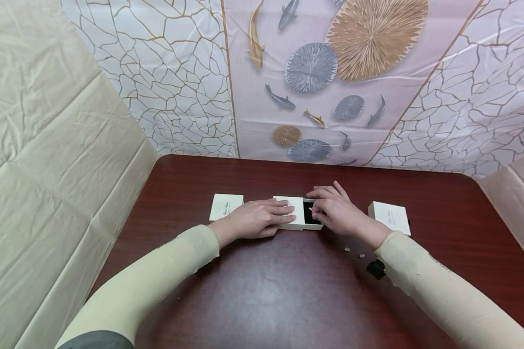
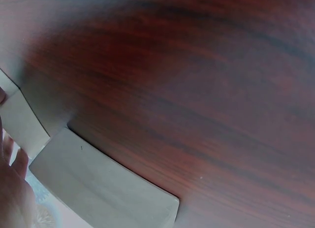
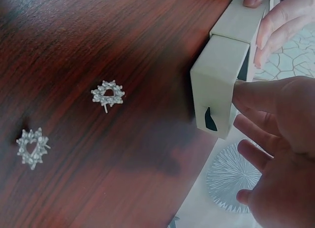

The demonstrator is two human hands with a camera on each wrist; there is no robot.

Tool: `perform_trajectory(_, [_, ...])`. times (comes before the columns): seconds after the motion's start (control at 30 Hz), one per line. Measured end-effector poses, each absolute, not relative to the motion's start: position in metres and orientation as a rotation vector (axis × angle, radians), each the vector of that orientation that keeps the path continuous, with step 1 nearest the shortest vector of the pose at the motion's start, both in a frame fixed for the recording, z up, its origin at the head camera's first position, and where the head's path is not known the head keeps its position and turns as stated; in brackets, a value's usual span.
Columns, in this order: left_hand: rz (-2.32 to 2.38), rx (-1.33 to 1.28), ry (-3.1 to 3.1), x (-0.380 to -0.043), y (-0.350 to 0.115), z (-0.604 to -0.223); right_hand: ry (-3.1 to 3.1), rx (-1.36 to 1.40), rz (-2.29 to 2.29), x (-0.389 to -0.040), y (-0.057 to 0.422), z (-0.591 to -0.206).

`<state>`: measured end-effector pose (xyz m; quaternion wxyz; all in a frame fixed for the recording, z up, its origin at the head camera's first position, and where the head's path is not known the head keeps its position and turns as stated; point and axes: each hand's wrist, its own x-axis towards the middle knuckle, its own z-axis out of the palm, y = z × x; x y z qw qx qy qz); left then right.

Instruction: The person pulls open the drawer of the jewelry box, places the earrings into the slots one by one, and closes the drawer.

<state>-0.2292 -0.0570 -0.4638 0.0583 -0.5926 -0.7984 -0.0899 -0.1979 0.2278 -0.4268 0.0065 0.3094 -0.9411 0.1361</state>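
1. Head view: a white middle box [image 1: 289,213] was set on the dark red-brown table [image 1: 262,300], toward the far edge and about midway between the left and right edges. Its drawer [image 1: 313,226] was partly drawn out toward the table's right edge, and a black lining was exposed.
2. The left hand [image 1: 262,218] was laid over the top of the middle box, fingers nearly straight and pressed on it, with the thumb set against the near side.
3. The right hand [image 1: 338,213] was held at the drawer, its thumb and index finger bent into the opening and the other fingers spread. A tiny bright thing [image 1: 310,209] was seen at the fingertips; whether it was pinched cannot be told.
4. In the right wrist view, 2 earrings [image 3: 109,93], each with clear stones around a heart-shaped gap, were seen apart on the table, nearer its right edge than its left. A dark ribbon tab [image 3: 210,120] was seen on the drawer's end.
5. 2 more white boxes were placed toward the far corners: a left box [image 1: 226,206] and a right box [image 1: 389,217].
6. A black object [image 1: 376,269], not clearly identifiable, was seen beside the right sleeve [image 1: 441,286].
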Motion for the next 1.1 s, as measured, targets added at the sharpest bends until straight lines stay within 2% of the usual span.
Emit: perform_trajectory(1.1, [-0.26, -1.779, -2.399, -0.231, -0.057, -0.468, -3.051, 0.951, 0.461, -0.207, 0.224, -0.428])
